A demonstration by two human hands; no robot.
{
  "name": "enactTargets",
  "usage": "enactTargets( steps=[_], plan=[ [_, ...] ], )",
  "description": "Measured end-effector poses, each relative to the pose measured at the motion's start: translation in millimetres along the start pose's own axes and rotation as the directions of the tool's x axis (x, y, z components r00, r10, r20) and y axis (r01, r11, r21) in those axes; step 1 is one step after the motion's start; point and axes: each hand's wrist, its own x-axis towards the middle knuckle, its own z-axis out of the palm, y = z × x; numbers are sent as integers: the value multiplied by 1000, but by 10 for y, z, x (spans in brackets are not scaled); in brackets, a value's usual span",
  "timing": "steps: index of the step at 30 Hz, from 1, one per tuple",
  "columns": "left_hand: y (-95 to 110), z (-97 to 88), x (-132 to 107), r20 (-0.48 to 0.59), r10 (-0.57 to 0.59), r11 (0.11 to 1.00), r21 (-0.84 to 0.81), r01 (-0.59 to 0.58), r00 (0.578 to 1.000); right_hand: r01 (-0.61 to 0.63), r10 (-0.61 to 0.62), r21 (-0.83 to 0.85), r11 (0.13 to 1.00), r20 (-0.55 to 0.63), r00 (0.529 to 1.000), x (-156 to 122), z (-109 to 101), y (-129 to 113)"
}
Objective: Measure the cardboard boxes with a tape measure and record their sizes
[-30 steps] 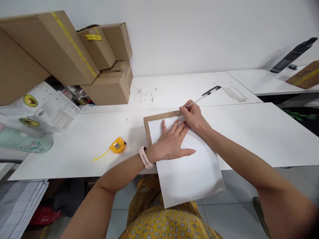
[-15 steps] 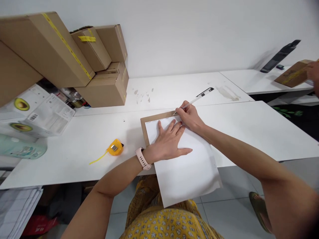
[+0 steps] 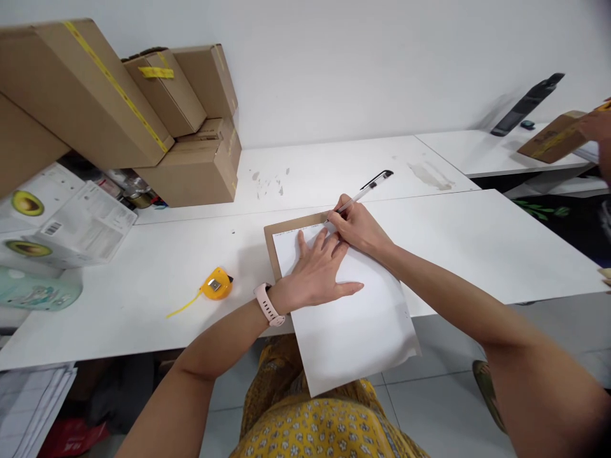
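Note:
My right hand (image 3: 358,226) grips a pen (image 3: 365,191) with a clear barrel and black clip, its tip at the top edge of a white sheet of paper (image 3: 353,350). A line of small dark writing runs along that edge. Spread flat on the sheet, my left hand (image 3: 319,270) presses it down with fingers apart. Beneath the paper lies a brown cardboard piece (image 3: 272,245), showing at the top and left. The sheet's lower part hangs past the table edge. To the left sits an orange tape measure (image 3: 217,284) with a short yellow strip pulled out.
Cardboard boxes (image 3: 186,172) are stacked at the back left, beside white avocado-print boxes (image 3: 90,222) and a mint-green bottle (image 3: 41,289). At the far right, another person's hand (image 3: 596,125) touches a small cardboard box (image 3: 548,137) near a black bottle (image 3: 527,105).
My right hand and the pen have shifted slightly along the top line of the paper. The view has moved a little. At the right, the other person's hand has moved at the box.

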Motion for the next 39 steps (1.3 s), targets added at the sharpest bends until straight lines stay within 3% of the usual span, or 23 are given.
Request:
enactTargets(
  steps=[28,39],
  plan=[
    [15,-21,-7,-2,15,1000,10,-15,1000,17,-16,-32,999,37,999,-21,-8,-22],
    [10,-25,-5,-7,17,1000,18,-17,1000,18,-19,32,999,41,999,-19,-11,-50]
  ],
)
